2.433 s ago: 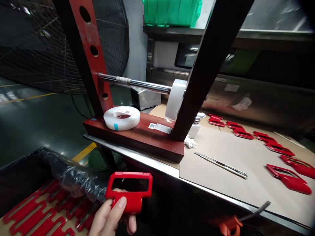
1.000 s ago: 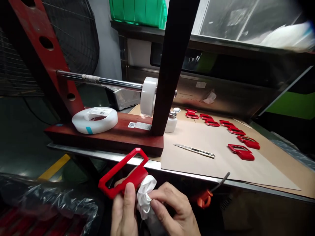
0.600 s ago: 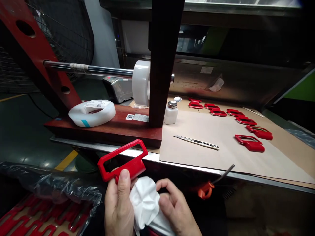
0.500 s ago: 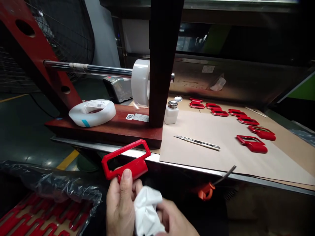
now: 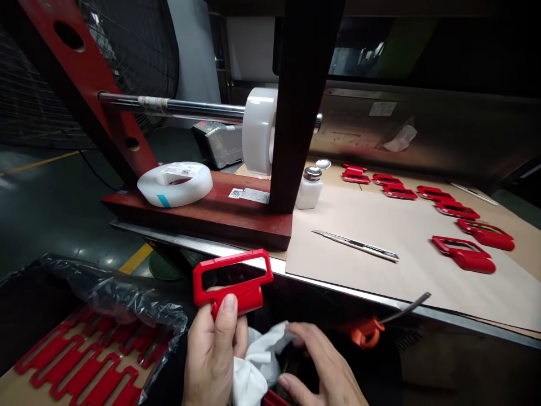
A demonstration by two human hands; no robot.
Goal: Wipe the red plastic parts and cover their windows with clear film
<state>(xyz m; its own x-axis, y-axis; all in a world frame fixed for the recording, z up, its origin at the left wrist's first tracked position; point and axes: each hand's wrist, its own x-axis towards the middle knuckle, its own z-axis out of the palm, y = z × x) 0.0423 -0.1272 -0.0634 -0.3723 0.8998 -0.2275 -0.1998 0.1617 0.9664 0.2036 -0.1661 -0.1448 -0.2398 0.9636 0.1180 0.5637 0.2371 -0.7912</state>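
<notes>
My left hand (image 5: pixel 215 349) is closed around the lower part of a red plastic frame piece (image 5: pixel 245 299), thumb on its front, and holds it upright before the table edge. The piece has a long rectangular opening above a rounded block. Just below hangs a crumpled white cloth (image 5: pixel 253 372), partly behind my left fingers; I cannot tell what grips it there. My right hand (image 5: pixel 325 366) is beside the cloth, thumb and forefinger apart, its fingertips at the cloth's upper edge. At the bottom, between the hands, a bit of something red shows, mostly hidden.
A wooden stand (image 5: pixel 236 223) carries a tape roll (image 5: pixel 257 132) on a rod, another roll (image 5: pixel 198 189) on its base. On the brown paper (image 5: pixel 338 270) are a utility knife (image 5: pixel 355 245), a white pump bottle (image 5: pixel 309 192) and several red pieces (image 5: pixel 469 256). A plastic-lined box (image 5: pixel 114 293) holds more.
My right hand has opened and moved to the right, away from the bunched cloth. The red piece has turned a little more level. The camera view has shifted left.
</notes>
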